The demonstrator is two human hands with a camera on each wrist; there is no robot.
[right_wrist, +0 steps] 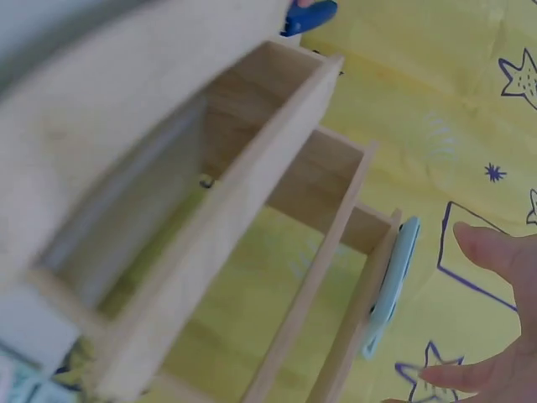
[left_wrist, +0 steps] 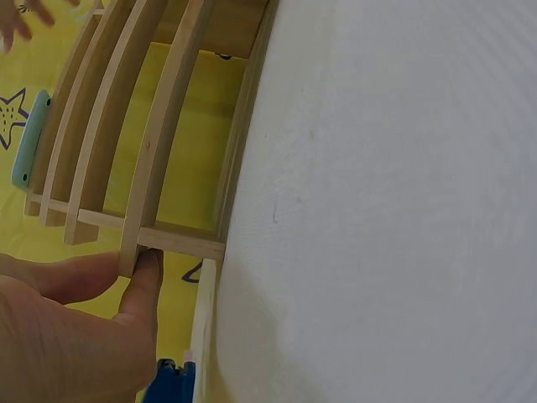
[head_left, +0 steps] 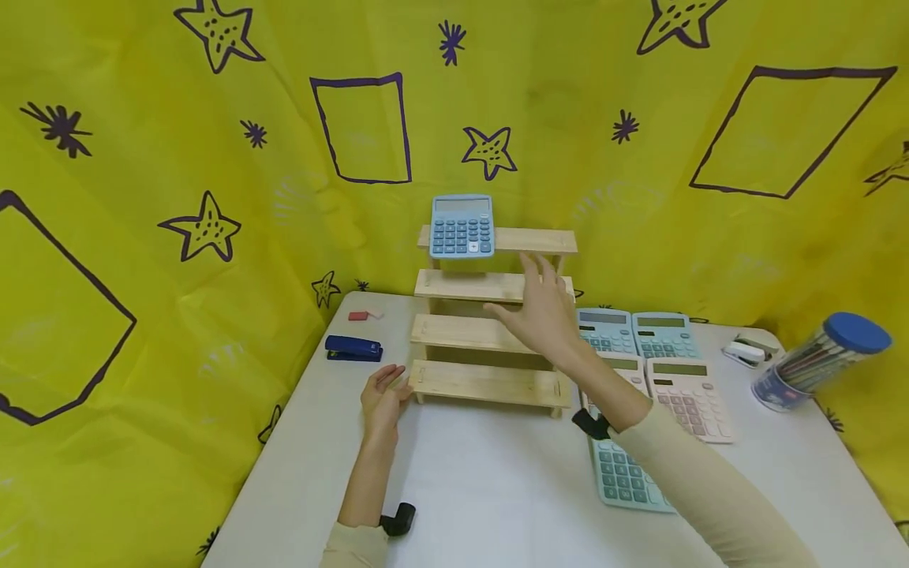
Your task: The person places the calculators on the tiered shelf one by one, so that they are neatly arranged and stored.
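A wooden four-step display rack [head_left: 490,383] stands on the white table. On its top step, at the left end, sits a blue calculator [head_left: 461,226], tilted back with its keys facing me. My left hand [head_left: 383,398] is at the rack's lower left corner; in the left wrist view its thumb and finger [left_wrist: 144,273] pinch the end of the lowest step. My right hand [head_left: 545,315] is over the rack's right half with fingers spread and nothing in them. In the right wrist view, the right thumb [right_wrist: 482,252] shows apart from the calculator [right_wrist: 393,285].
Right of the rack lie two blue calculators [head_left: 604,322], two pink ones [head_left: 692,402] and a green one [head_left: 625,477], partly under my right arm. Beyond them are a white stapler [head_left: 744,353] and a tub of pencils [head_left: 817,367]. A dark blue stapler [head_left: 353,349] and a small red item [head_left: 358,315] lie left.
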